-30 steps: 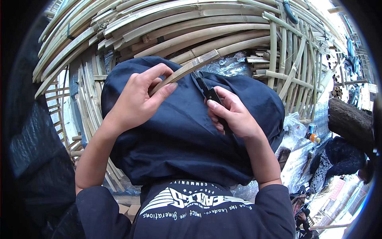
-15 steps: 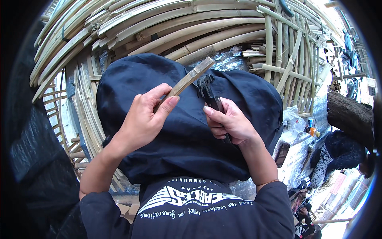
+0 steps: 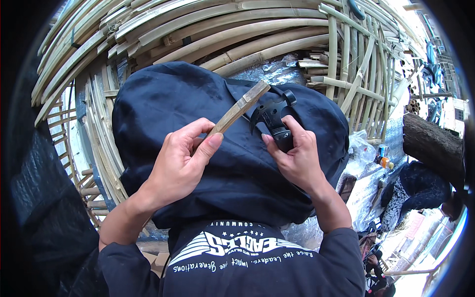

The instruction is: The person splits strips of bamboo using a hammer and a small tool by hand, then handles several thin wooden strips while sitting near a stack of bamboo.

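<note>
Between the thumb and fingers of my left hand (image 3: 180, 158) is a short bamboo piece (image 3: 240, 106), slanting up to the right with its squared far end free. My right hand (image 3: 304, 158) is closed around the grip of a black claw hammer (image 3: 271, 113). The hammer's round face points up and right, and its curved claw lies to the left, close to the bamboo but apart from it. Most of the handle is foreshortened or hidden by my hand. Both hands are above the dark cloth (image 3: 222, 183) covering my lap.
Long split bamboo strips (image 3: 237, 20) are stacked across the far side, and more (image 3: 99, 128) lie at the left. A bamboo lattice (image 3: 358, 69) stands at the far right. A log (image 3: 428, 138), a clear plastic bag (image 3: 361, 151) and a person in dark clothes (image 3: 420, 185) are at the right.
My right hand has turned the hammer, so its head now shows broadside, with the face to the upper right. The bamboo piece in my left hand has shifted slightly right and down.
</note>
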Demonstrator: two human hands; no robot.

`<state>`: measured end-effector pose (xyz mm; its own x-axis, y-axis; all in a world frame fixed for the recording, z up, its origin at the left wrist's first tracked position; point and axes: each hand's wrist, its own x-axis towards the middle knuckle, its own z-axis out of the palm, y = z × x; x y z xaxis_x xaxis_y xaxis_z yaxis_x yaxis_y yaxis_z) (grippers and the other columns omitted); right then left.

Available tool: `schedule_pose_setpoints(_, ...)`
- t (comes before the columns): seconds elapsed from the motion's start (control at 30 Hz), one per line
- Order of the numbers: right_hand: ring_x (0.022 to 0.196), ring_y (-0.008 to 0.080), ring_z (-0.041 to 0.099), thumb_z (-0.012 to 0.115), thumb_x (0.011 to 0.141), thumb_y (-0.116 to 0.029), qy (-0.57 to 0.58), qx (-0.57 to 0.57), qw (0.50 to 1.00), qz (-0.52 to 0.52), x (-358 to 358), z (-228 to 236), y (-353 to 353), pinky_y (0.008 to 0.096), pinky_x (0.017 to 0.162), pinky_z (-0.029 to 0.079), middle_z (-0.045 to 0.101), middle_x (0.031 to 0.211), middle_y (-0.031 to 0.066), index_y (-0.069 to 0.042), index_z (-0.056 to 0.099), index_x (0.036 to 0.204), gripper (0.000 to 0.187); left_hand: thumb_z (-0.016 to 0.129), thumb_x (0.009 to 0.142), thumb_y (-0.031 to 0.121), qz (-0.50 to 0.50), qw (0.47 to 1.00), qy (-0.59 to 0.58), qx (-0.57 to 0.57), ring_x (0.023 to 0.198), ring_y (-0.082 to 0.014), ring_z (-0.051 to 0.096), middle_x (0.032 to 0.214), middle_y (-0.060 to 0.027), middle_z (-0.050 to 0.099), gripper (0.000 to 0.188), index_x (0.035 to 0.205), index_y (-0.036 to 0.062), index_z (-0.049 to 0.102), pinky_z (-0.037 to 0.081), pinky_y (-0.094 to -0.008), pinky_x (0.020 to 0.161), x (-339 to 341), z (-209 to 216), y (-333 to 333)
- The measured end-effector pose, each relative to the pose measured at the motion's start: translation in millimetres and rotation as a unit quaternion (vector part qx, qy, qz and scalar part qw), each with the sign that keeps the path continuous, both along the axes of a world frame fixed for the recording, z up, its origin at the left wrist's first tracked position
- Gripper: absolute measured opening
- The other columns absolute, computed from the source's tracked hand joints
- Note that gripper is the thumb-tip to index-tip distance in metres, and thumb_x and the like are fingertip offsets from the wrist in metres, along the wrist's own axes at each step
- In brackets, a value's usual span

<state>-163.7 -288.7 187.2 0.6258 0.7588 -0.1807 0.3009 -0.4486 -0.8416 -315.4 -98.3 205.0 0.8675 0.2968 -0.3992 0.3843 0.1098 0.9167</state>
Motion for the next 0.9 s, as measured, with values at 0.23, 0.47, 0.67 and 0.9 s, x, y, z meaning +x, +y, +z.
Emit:
schedule_pose_setpoints(0.23, 0.068, 0.0358, 0.066, 0.074, 0.073, 0.000, -0.155, 0.042, 0.987, 0.014, -5, -25, -12, 0.0408, 0.056, 0.050, 0.065, 0.079, 0.0164, -0.002, 0.053, 0.102, 0.036, 0.057, 0.103, 0.025, -0.016, 0.999, 0.017, -0.047, 0.056, 0.0002, 0.034, 0.064, 0.0074, 0.042, 0.023, 0.098, 0.0023, 0.058, 0.027, -0.0209, 0.047, -6, -10, 0)
schedule_pose_setpoints(0.47, 0.063, 0.0319, 0.065, 0.075, 0.068, 0.000, -0.322, 0.030, 0.945, 0.053, 2, -23, -18, 0.0388, 0.055, 0.051, 0.063, 0.075, 0.0136, -0.001, 0.055, 0.095, 0.034, 0.058, 0.102, 0.020, -0.006, 0.995, 0.025, -0.097, 0.062, -0.0011, 0.034, 0.069, 0.0064, 0.044, 0.021, 0.096, -0.0003, 0.060, 0.029, -0.0221, 0.051, -10, -4, -5)
schedule_pose_setpoints(0.67, 0.062, 0.0303, 0.063, 0.074, 0.066, 0.001, -0.376, 0.046, 0.923, 0.072, 10, -18, -13, 0.0370, 0.057, 0.050, 0.061, 0.074, 0.0123, -0.002, 0.057, 0.094, 0.033, 0.058, 0.103, 0.025, 0.025, 0.984, 0.017, -0.178, 0.059, 0.0009, 0.035, 0.068, 0.0078, 0.043, 0.023, 0.098, 0.0021, 0.058, 0.029, -0.0199, 0.050, -12, 0, -10)
schedule_pose_setpoints(0.9, 0.060, 0.0322, 0.063, 0.074, 0.067, 0.002, -0.332, 0.068, 0.940, 0.046, -6, -34, -8, 0.0397, 0.054, 0.051, 0.061, 0.074, 0.0151, 0.006, 0.054, 0.106, 0.045, 0.053, 0.104, 0.032, 0.053, 0.969, -0.011, -0.241, 0.044, 0.0010, 0.025, 0.058, 0.0088, 0.032, 0.027, 0.095, 0.0069, 0.048, 0.019, -0.0199, 0.039, -12, -11, -14)
